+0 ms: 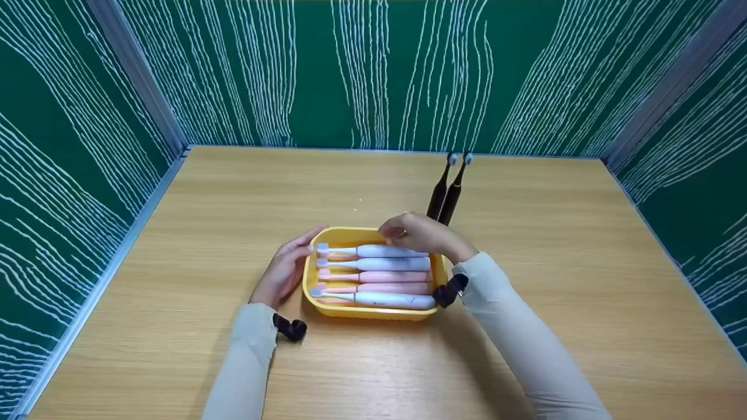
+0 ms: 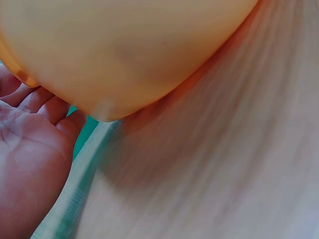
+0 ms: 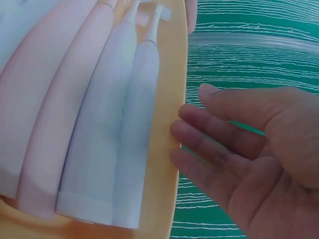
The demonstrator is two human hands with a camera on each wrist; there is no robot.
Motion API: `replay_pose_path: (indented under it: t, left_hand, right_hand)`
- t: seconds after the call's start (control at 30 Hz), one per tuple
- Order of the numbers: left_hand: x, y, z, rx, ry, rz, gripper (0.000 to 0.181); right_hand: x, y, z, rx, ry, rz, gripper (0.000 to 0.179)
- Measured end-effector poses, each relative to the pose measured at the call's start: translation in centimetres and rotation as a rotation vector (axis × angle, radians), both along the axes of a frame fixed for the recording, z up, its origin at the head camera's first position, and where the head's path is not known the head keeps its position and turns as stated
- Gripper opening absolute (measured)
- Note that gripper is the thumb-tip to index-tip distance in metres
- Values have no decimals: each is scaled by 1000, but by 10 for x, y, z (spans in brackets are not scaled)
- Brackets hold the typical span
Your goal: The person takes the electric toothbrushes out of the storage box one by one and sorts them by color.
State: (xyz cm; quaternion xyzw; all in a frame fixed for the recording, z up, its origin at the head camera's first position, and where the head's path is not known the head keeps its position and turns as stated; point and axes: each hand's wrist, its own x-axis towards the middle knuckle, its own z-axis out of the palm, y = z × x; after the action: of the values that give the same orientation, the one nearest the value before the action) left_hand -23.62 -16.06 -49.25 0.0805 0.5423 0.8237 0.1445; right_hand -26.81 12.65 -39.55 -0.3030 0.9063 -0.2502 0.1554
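A yellow basket point(image 1: 373, 314) on the table holds several electric toothbrushes side by side: a white toothbrush point(image 1: 394, 300) in front, pink toothbrushes point(image 1: 394, 276) in the middle, pale blue-white toothbrushes point(image 1: 397, 264) toward the back. Their heads point left. My left hand point(image 1: 282, 274) holds the basket's left end, thumb at the rim, fingers along the outer wall. Over the back rim is my right hand point(image 1: 423, 233), its fingers loosely bent. In the right wrist view that hand point(image 3: 249, 154) has its fingertips at the rim, with nothing between thumb and fingers.
Two black toothbrushes point(image 1: 451, 201) lie beyond the right hand, heads toward the back wall. The hand hides their lower ends. Green panels point(image 1: 315, 76) with white lines enclose the wooden table point(image 1: 262, 186) at the back and sides.
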Motion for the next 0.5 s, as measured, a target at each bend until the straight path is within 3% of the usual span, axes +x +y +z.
replay_pose_path:
  t: [0.5]
  left_hand:
    - [-2, 0, -2, 0, -5, 7, 52]
  right_hand:
    - [-2, -5, -6, 126, -18, 16, 33]
